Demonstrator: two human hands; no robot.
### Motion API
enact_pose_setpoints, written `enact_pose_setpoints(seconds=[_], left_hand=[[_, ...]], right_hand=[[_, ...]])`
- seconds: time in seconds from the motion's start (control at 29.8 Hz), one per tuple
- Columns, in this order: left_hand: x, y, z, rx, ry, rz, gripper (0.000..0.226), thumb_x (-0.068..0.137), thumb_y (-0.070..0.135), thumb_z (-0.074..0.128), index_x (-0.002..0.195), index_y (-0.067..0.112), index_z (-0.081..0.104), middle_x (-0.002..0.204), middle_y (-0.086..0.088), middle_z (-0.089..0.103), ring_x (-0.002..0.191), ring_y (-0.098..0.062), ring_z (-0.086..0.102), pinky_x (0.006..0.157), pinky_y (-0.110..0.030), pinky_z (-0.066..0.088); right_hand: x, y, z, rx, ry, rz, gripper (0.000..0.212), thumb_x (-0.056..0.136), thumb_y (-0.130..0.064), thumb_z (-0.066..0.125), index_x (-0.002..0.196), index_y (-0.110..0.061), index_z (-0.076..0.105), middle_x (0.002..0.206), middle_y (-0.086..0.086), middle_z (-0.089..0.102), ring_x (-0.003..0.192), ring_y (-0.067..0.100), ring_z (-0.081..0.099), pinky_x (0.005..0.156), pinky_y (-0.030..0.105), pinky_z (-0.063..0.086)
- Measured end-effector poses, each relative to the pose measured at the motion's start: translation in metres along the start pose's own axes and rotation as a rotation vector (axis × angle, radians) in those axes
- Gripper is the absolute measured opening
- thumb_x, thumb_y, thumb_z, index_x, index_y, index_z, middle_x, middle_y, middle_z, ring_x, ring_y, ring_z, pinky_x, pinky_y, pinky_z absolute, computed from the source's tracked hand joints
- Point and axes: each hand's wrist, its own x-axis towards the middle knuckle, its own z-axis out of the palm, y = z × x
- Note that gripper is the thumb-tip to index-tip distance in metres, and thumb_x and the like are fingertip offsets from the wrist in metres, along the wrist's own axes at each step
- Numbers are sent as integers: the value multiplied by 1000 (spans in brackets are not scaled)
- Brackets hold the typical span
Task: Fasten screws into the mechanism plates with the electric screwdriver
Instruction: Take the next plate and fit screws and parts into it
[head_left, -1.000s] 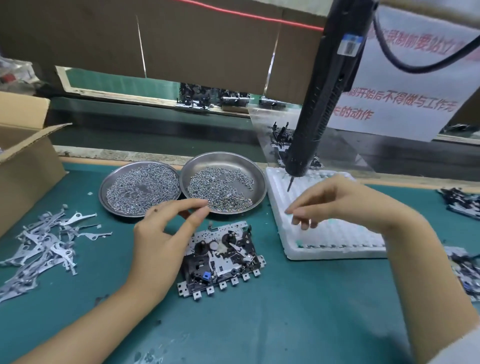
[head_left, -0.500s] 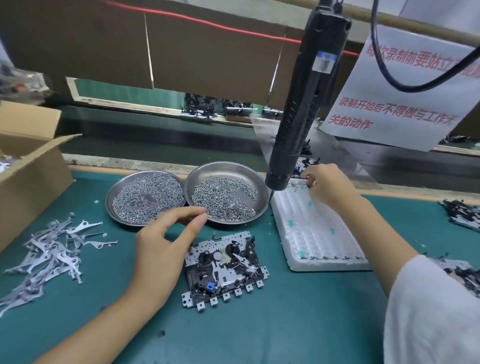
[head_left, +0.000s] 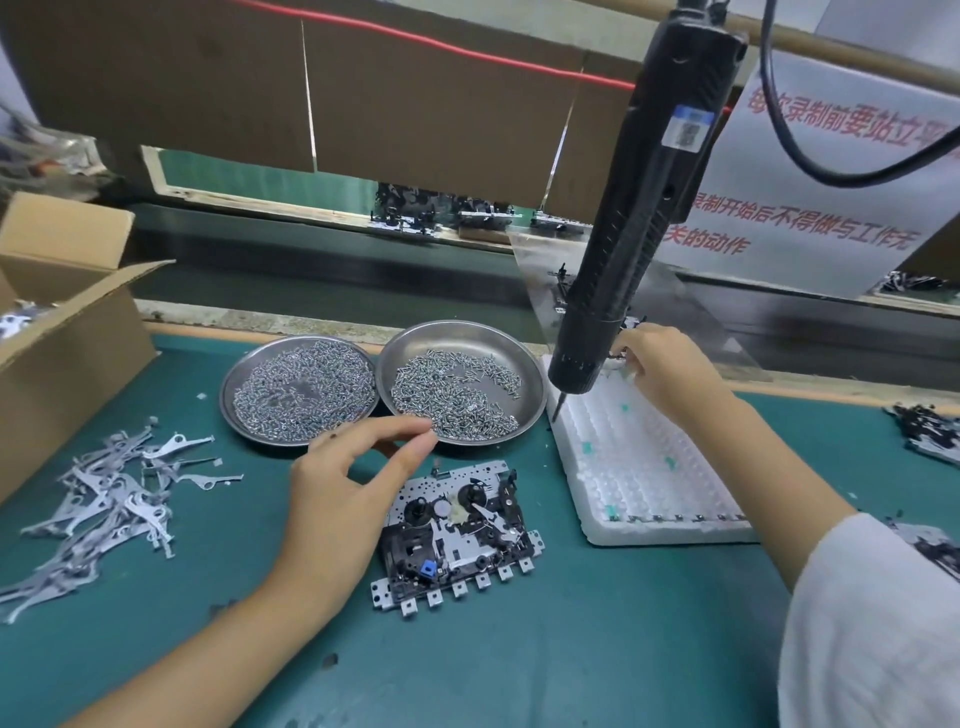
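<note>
A cassette mechanism plate (head_left: 457, 530) lies flat on the green mat. My left hand (head_left: 337, 499) hovers just left of it, thumb and fingers spread in a loose C with nothing seen between them, near the front rim of the right screw dish (head_left: 467, 332). The black electric screwdriver (head_left: 623, 249) hangs from above, untouched, its bit over the near-left corner of the white foam tray (head_left: 649, 483). My right hand (head_left: 665, 369) reaches to the tray's far edge behind the screwdriver, fingers curled on a small dark mechanism piece that is partly hidden.
A second steel dish (head_left: 228, 410) of screws sits left of the first. Loose metal levers (head_left: 109, 499) lie scattered at the left beside an open cardboard box (head_left: 67, 338). More mechanisms (head_left: 930, 431) rest at the right edge. A conveyor belt (head_left: 311, 280) runs behind the bench.
My right hand moved from above the tray's middle to its far edge and closed on a dark piece there. My left hand has stayed almost still.
</note>
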Motion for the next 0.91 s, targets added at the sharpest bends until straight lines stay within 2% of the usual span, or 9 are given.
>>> enact_pose_setpoints(seconds=[0.07, 0.13, 0.2, 0.27, 0.4, 0.54, 0.67, 0.81, 0.91], left_hand=[[-1, 1, 0, -12, 0, 0, 13, 70, 36, 70, 82, 39, 72, 84, 19, 69, 92, -16, 62, 88, -33, 47], [0, 2, 0, -19, -13, 6, 15, 69, 36, 70, 84, 39, 72, 84, 18, 69, 93, -16, 61, 88, -30, 46], [0, 1, 1, -10, -31, 16, 17, 69, 36, 70, 85, 39, 73, 85, 18, 69, 94, -15, 61, 90, -31, 44], [-1, 1, 1, 16, -55, 42, 16, 70, 35, 69, 86, 38, 73, 86, 19, 69, 94, -13, 60, 93, -32, 43], [-5, 2, 5, 107, -101, 161, 17, 72, 37, 66, 88, 43, 68, 93, 23, 66, 91, -6, 57, 88, -18, 40], [-6, 0, 6, 150, -165, 209, 18, 74, 35, 66, 87, 47, 70, 96, 22, 66, 92, -6, 54, 84, -13, 37], [-7, -3, 5, 128, -169, 164, 18, 73, 37, 68, 89, 45, 69, 87, 21, 67, 92, -10, 55, 82, -10, 37], [-7, -3, 5, 142, -171, 168, 21, 71, 39, 68, 91, 44, 68, 86, 22, 67, 92, -9, 54, 82, -9, 36], [-6, -3, 5, 137, -161, 169, 21, 70, 41, 67, 91, 43, 68, 85, 20, 68, 93, -10, 54, 83, -9, 36]], right_hand=[[-5, -3, -8, 94, 20, 65, 24, 78, 14, 46, 94, 10, 64, 93, 29, 60, 89, 43, 56, 80, 50, 44], [-26, -4, -22, 263, -7, 113, 14, 78, 13, 53, 81, 12, 67, 87, 29, 66, 85, 40, 61, 80, 46, 49], [-57, -12, -36, 607, -202, 154, 11, 80, 4, 66, 77, -4, 73, 78, 12, 73, 73, 22, 70, 73, 33, 55], [-85, -37, -46, 995, -376, 123, 14, 77, 0, 74, 76, -13, 75, 81, 9, 74, 73, 17, 72, 69, 24, 57], [-102, -99, -28, 1277, -220, 15, 24, 80, 5, 69, 82, -18, 74, 86, 12, 74, 75, 17, 69, 80, 27, 57], [-113, -120, -13, 1541, -195, 27, 22, 81, 6, 67, 85, -15, 74, 87, 6, 74, 75, 18, 70, 73, 22, 55], [-119, -126, -8, 1598, -153, 67, 14, 79, 5, 70, 87, -6, 72, 89, 12, 73, 77, 20, 70, 72, 21, 55], [-118, -127, -6, 1632, -115, 178, 24, 74, 3, 75, 90, -15, 71, 84, 5, 74, 74, 15, 71, 68, 18, 53], [-119, -128, -5, 1592, -106, 168, 23, 75, 0, 76, 91, -16, 74, 86, 4, 75, 79, 15, 72, 72, 19, 55]])
